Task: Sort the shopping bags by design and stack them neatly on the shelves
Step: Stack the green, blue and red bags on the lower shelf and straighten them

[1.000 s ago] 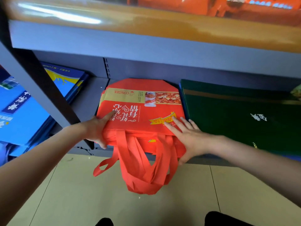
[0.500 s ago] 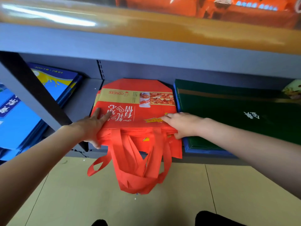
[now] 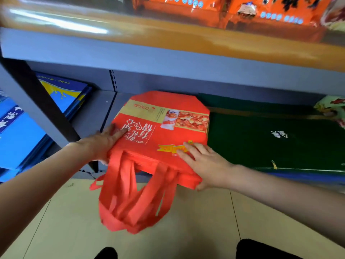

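**Red stack almost placed, tidying not finished**

I see the stack of flat red non-woven shopping bags with a beige printed band (image 3: 162,131) lying on the grey metal lower shelf (image 3: 97,116), between two other piles. It is not fully in: its near edge sticks out over the shelf front, and the long red fabric handles (image 3: 134,199) hang down in a loose bundle over the beige tiled floor (image 3: 205,230).

My left hand (image 3: 104,143) lies against the left near corner of the red stack; the fingers on top are stretched flat, the thumb seems to go under the edge, so I judge it presses more than grips. My right hand (image 3: 203,163) is spread wide on the right near corner, fingers straight on the top bag, thumb at the front edge.

What looks done: the sorting by design appears well along here. The pile of blue bags with a yellow print (image 3: 24,135) is on the left, the flat dark green bags with white characters (image 3: 276,139) just beside the red stack on the right, and orange printed bags (image 3: 214,14) on the shelf above.

What is left, in my judgement: push the red stack deeper, square its edges and tuck in the handles. At the far right a light flowered bag (image 3: 334,109) shows only partly; I cannot tell if it is sorted.
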